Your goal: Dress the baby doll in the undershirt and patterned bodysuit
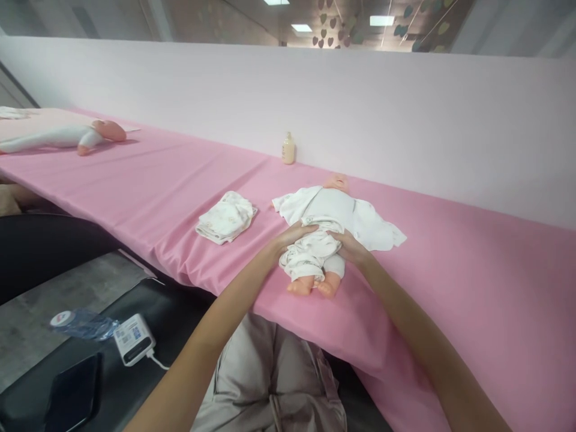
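A baby doll lies on its back, with its head toward the wall and its bare feet toward me. White baby pants are bunched around its legs and hips. My left hand grips the cloth at one side of the doll's waist. On the other side, my right hand has its thumb and fingers closed on the same cloth. A loose white top spreads out beside the doll's arms. My fingertips are partly hidden by the folds.
Folded white baby clothes lie left of the doll on the pink padded table. A pump bottle stands by the wall. Another doll is at far left. A black seat below carries a water bottle, a power bank and a phone.
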A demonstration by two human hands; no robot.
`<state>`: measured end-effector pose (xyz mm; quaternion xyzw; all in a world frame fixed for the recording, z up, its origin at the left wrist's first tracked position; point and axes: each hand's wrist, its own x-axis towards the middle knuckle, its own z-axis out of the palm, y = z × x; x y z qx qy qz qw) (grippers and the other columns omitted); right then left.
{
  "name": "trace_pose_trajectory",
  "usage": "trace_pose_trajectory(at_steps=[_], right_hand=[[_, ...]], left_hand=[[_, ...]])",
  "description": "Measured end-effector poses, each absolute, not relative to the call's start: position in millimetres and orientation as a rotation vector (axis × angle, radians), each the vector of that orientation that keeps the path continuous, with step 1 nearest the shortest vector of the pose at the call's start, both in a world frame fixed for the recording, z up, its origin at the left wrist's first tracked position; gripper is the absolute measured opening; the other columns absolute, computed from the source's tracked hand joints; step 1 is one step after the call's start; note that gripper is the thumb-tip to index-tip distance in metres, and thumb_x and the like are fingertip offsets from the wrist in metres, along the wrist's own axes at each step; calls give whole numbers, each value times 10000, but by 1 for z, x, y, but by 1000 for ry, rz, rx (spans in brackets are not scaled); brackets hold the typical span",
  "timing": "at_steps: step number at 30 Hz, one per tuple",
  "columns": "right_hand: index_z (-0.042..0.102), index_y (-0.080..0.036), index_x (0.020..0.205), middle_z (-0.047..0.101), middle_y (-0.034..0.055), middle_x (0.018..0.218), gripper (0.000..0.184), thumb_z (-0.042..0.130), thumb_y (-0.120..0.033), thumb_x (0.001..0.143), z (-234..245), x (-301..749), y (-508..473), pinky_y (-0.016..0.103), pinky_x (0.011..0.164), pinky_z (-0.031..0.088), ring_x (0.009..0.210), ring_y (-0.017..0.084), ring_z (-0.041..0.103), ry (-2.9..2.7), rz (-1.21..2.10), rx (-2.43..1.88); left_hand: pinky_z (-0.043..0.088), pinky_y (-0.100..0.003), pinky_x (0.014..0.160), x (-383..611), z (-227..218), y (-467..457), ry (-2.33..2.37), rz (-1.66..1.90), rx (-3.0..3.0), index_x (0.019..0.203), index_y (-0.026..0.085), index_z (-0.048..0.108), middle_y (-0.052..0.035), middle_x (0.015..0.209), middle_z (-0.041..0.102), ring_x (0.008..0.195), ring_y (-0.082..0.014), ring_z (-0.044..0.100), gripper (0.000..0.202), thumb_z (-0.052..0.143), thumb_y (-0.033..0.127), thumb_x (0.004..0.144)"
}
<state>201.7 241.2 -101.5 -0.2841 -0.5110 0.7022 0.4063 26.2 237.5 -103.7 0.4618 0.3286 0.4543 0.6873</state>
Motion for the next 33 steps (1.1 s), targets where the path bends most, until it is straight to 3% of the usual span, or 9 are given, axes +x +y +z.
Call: trace_pose_trajectory(at_steps=[3,6,10,14,23,28,30,33], right_hand=[[636,-166,949,690,47,889,320,692,-380,718,-102,201,242,344,868,496,923,201,623,-1204,1774,-736],[634,-169,986,686,53,932,394,708,-422,693,-100,203,240,355,883,489,940,208,619,-1234,1823,-651],[619,-168,1052,684,65,970,533,799,-314,572,-96,206,238,384,876,491,958,231,616,-1364,1850,-644],[629,-172,1032,695,53,908,468,773,-300,606,-95,205,238,374,865,496,939,218,623,-1364,1805,-725],[641,-210,951,692,34,925,372,749,-315,611,-104,197,241,369,823,512,956,219,616,-1311,1636,-702],[638,-203,854,672,15,740,268,735,-319,633,-104,196,241,364,783,525,862,212,634,-1275,1657,-753],[631,-192,876,652,2,676,292,741,-313,634,-103,197,242,361,785,522,817,202,637,-1246,1689,-769],[618,-183,964,677,22,778,403,762,-316,612,-99,199,241,379,817,513,864,211,635,-1237,1723,-751]], left_hand=[[536,-307,791,27,-103,239,756,992,1066,1044,129,619,-123,1013,684,899,-231,662,410,701,368,722],[533,-321,816,26,-103,239,705,989,1047,1061,125,612,-132,1035,676,914,-241,661,431,706,366,717],[526,-355,841,18,-105,237,657,939,1068,1122,132,573,-146,1058,670,946,-272,652,589,800,201,583],[509,-368,876,8,-108,239,624,874,1092,1147,131,557,-156,1041,677,956,-281,649,699,809,93,496],[531,-359,847,21,-118,243,523,1053,1006,1068,121,593,-123,940,703,930,-265,659,568,778,103,532],[558,-320,748,28,-113,238,568,1078,946,1019,118,603,-94,857,708,814,-236,681,475,755,96,570],[558,-296,715,28,-111,237,567,1096,932,1022,111,600,-91,863,706,778,-220,682,451,749,119,597],[552,-301,739,25,-110,237,525,1047,896,1051,100,591,-119,941,696,840,-232,676,479,757,181,609]])
